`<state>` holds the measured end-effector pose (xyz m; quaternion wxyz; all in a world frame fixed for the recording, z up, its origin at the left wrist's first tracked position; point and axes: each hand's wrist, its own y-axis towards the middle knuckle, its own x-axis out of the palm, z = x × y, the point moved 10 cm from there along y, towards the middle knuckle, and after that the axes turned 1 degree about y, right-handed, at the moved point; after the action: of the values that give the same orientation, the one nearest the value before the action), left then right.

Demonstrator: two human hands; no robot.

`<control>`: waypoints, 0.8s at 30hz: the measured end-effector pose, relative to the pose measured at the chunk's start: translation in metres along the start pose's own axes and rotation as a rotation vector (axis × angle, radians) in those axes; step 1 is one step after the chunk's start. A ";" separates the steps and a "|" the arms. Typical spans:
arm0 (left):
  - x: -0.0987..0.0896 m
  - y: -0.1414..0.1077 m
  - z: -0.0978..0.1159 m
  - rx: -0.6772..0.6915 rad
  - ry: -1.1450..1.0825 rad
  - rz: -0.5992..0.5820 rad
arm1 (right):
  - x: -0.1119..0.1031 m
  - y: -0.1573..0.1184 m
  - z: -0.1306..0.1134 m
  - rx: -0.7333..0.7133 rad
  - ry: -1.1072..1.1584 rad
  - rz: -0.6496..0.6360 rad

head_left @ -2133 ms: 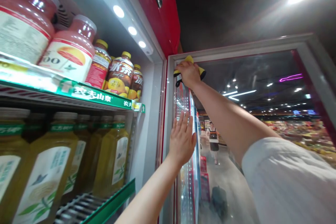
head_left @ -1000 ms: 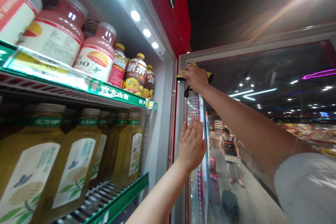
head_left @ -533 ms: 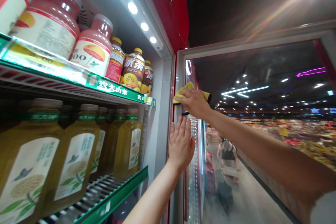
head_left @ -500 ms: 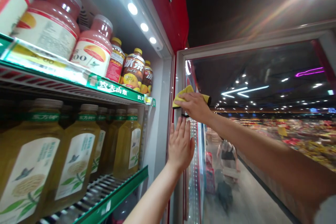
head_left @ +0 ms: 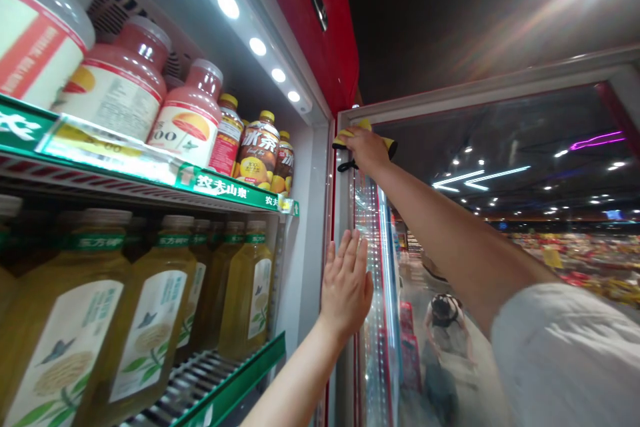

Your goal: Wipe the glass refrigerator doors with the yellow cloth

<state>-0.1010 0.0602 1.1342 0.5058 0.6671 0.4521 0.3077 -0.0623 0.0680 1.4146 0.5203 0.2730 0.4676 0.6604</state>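
My right hand (head_left: 367, 150) grips a yellow cloth (head_left: 389, 144) with a dark edge and presses it to the upper hinge-side corner of the open glass door (head_left: 480, 160). A black loop (head_left: 346, 165) hangs below the cloth. Lower down, my left hand (head_left: 345, 287) lies flat against the door's grey frame (head_left: 344, 213), fingers stretched upward and holding nothing. Part of the cloth is hidden under my right fingers.
To the left, the lit fridge holds pink juice bottles (head_left: 187, 117) and iced tea bottles (head_left: 259, 150) on its upper shelf (head_left: 215, 183). Yellowish tea bottles (head_left: 150, 320) stand below. Through the glass, a blurred person (head_left: 447, 327) and store displays show.
My right hand has slid the cloth up along the door frame towards its top corner. My left hand stays on the frame. The view has tilted slightly upward.
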 end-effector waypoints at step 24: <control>0.000 -0.003 0.022 -0.034 -0.105 -0.082 | -0.039 -0.173 0.004 -0.271 -0.232 -0.272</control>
<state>-0.0823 0.0517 1.1249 0.5525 0.6545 0.4466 0.2587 0.0282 0.0361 1.2652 0.6866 0.2091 0.3442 0.6053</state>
